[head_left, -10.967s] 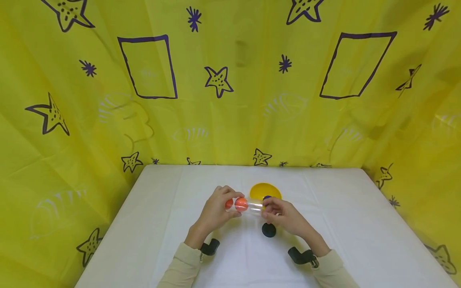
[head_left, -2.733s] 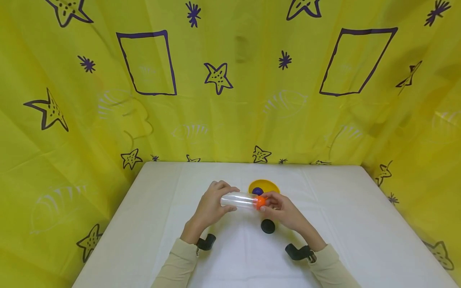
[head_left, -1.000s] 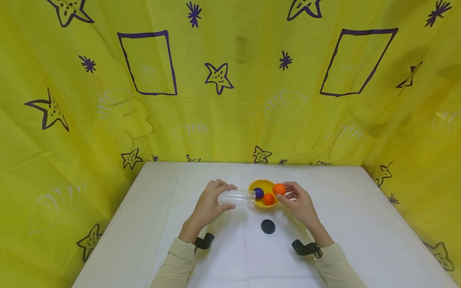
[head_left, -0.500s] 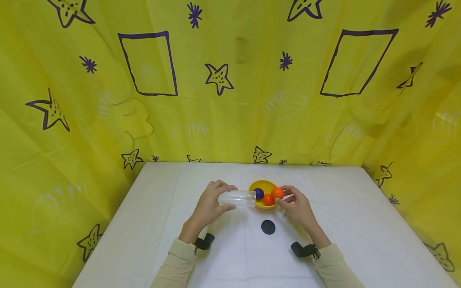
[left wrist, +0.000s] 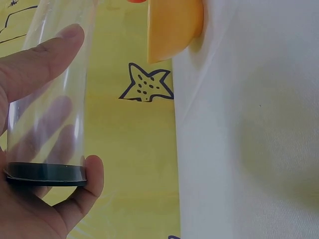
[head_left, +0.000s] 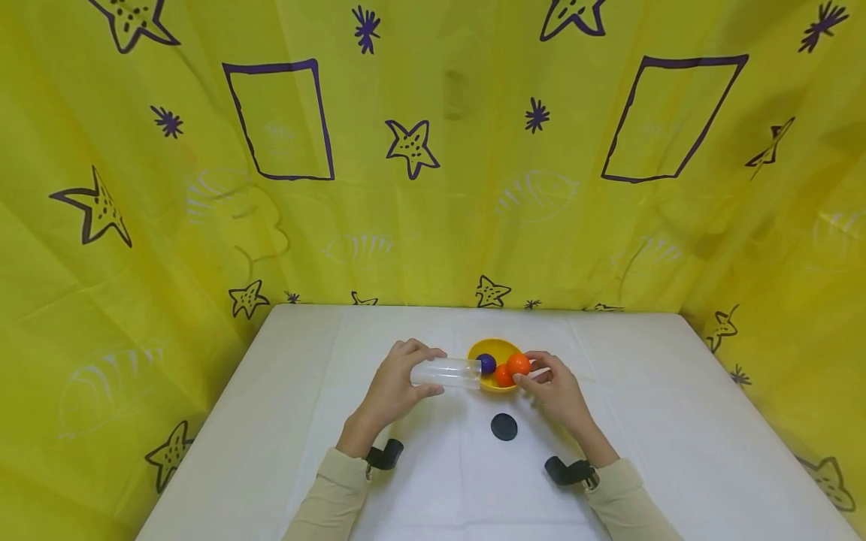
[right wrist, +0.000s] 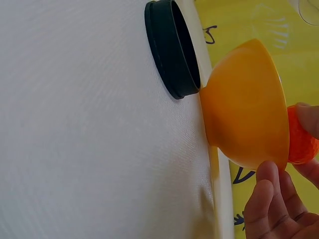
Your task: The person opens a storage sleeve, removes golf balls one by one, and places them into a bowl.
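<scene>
My left hand (head_left: 392,382) grips a clear plastic tube (head_left: 446,373) lying sideways, its far end at the left rim of a yellow bowl (head_left: 497,346). In the left wrist view a dark cap (left wrist: 47,173) closes the tube's near end, and no ball shows inside. My right hand (head_left: 556,385) pinches an orange ball (head_left: 519,364) over the bowl's right side. Beneath it a second orange ball (head_left: 504,376) sits in the bowl beside a purple ball (head_left: 486,364). In the right wrist view, fingertips (right wrist: 267,167) are right at the bowl's rim.
A round black lid (head_left: 504,427) lies on the white table (head_left: 433,481) in front of the bowl. A yellow curtain (head_left: 460,218) with drawn stars hangs behind the table and along both sides.
Both orange balls have come out of the tube; one went into the bowl. Over the last second my right hand moved the other left and down over the bowl. The left hand stayed nearly still.
</scene>
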A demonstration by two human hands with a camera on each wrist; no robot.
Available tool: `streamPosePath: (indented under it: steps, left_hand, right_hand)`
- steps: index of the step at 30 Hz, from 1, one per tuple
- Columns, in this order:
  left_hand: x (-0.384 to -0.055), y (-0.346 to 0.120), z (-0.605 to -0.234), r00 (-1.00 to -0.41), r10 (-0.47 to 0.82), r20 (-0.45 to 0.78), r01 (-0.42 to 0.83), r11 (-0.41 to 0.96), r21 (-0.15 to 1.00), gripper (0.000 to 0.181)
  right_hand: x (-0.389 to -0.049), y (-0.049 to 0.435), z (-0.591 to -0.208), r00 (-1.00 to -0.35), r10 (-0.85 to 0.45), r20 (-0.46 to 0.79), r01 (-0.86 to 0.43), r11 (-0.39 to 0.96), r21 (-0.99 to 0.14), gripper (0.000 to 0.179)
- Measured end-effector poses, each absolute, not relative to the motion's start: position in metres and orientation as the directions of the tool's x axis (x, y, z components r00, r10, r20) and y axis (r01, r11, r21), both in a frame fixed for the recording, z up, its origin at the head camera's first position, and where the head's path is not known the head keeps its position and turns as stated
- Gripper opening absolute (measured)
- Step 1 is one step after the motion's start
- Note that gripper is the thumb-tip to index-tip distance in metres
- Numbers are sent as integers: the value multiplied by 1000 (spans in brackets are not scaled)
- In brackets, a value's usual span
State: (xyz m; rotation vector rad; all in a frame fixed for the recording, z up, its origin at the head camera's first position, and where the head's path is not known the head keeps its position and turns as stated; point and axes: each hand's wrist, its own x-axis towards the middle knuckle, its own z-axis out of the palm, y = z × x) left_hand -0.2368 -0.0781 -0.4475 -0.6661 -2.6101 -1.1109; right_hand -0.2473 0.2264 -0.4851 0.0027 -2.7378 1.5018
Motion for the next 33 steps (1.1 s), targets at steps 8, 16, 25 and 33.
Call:
streamPosePath:
  steps: [8,16,25,33]
  left_hand:
    - [-235,-77,-449,-873,321,368,488,602,632,47]
    - [-236,-78,-449,-871,322,372,491,602,629,47]
    - [-237,-78,-450,-871,324,370,492,603,628,47]
    - [-238,-78,-451,-867,323,380,498,604,622,47]
  right_hand:
    - [-247,225,-487,-1000,8,-10,13,512,-859,54]
    - [-247,226,-488,-1000,-6,-17,12,483,-876,51]
    - [-247,227,-488,-1000,-9,-17,10,493,-870,51]
    - [-248,231,-486,-1000,-6,-29,22,499,-866,50]
